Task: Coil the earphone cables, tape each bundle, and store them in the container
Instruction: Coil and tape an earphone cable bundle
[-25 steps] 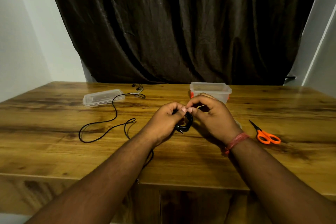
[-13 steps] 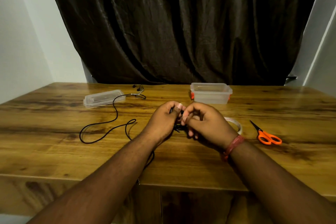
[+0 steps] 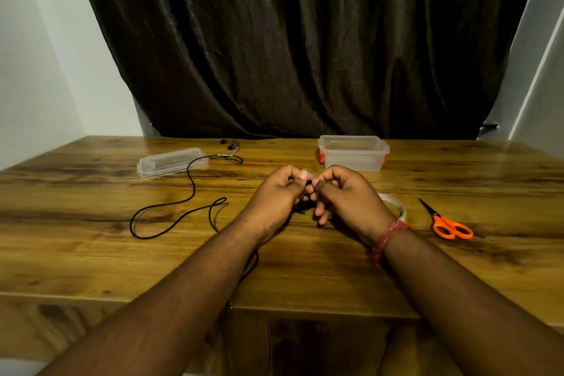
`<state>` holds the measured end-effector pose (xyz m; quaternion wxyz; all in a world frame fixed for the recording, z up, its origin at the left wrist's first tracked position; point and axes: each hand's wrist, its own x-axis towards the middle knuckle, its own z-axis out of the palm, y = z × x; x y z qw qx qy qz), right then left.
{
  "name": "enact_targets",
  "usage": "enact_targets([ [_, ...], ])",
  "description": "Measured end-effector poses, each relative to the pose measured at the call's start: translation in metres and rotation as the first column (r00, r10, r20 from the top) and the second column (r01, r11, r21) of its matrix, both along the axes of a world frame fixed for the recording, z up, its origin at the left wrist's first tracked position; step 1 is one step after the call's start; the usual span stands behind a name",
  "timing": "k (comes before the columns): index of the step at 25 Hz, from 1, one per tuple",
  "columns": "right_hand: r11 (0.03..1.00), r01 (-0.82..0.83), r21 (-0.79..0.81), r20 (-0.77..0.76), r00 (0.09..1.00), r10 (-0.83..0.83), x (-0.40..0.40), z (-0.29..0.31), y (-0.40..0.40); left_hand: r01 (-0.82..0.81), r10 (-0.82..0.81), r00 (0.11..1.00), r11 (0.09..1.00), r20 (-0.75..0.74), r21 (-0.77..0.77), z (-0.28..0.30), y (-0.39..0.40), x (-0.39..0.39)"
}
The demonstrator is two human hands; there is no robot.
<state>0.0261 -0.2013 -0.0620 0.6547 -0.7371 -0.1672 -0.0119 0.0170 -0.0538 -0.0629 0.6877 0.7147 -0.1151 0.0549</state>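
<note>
Black coiled cable (image 3: pixel 305 208) | left hand (image 3: pixel 279 195), right hand (image 3: pixel 348 195): each grip pinching it | wooden table (image 3: pixel 91 253)

Table (image 3: pixel 305 278) before curtain (image 3: pixel 305 40), container (image 3: pixel 353 152) at rear centre, lid (image 3: pixel 172 161) rear left, loose earphone cable (image 3: pixel 183 204) left of hands, tape roll (image 3: pixel 396 206) then scissors (image 3: pixel 448 224) right of hands.

Two bare forearms, no sleeves in view. Right wrist: red thread band (image 3: pixel 390 233), several strands wound together, loose end trailing near side. Left wrist unadorned. Short, pale fingernails.
</note>
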Motion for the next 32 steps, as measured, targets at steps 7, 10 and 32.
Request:
enact_targets([
  [7,0.996,-0.019,0.083,-0.048,0.999,0.023,-0.0005,-0.0009,0.0019,-0.022,0.022,0.998,1.000,0.058,-0.012,0.0006,0.0004,-0.0013],
  [10,0.998,0.010,0.063,-0.017,1.000,-0.009,0.0004,-0.0011,0.0005,-0.034,0.035,0.998,0.999,0.049,-0.002,-0.0009,-0.0004,0.0014],
  [32,0.993,0.117,-0.019,-0.039,0.992,-0.118,0.0054,-0.0018,-0.0022,-0.066,0.054,0.993,0.991,0.101,0.118,-0.0043,-0.0019,0.0030],
])
